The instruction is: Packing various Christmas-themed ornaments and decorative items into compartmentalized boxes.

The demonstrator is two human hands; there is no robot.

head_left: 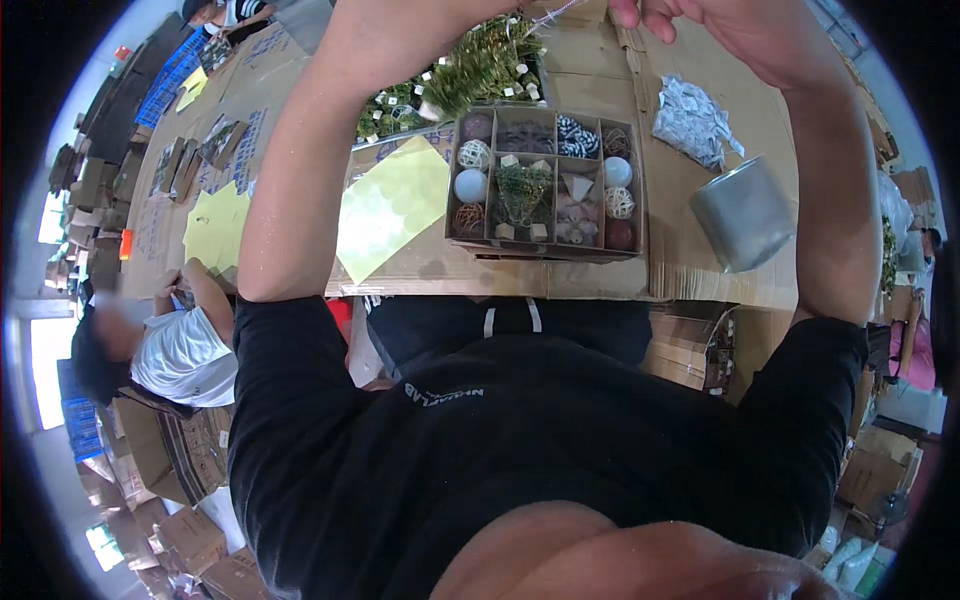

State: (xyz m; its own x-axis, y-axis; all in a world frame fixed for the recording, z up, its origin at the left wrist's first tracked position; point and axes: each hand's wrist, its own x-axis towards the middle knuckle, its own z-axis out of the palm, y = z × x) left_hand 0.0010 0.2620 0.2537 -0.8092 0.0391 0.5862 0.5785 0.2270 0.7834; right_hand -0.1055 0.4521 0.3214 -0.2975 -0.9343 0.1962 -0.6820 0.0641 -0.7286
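Observation:
At the top edge, my left hand [415, 30] curls over a strand of green-gold tinsel garland [475, 75]; its fingertips are cut off. A thin silvery strand [557, 14] runs up from the tinsel between my hands. Opposite it is my right hand [700, 18], fingers bent inward; what they pinch, if anything, lies beyond the edge. Below the hands sits a divided cardboard box [643, 215] of ornaments: a white ball [470, 186], wicker balls [619, 203], striped pieces [577, 136] and a green tinsel heart [523, 190] with pale cubes.
Behind the divided box, an open box [400, 112] holds more green tinsel with pale cubes. Yellow paper [392, 215] lies at left. Crumpled paper [693, 122] and a silvery metal can [743, 213] are at right. A seated person [185, 355] works at the left.

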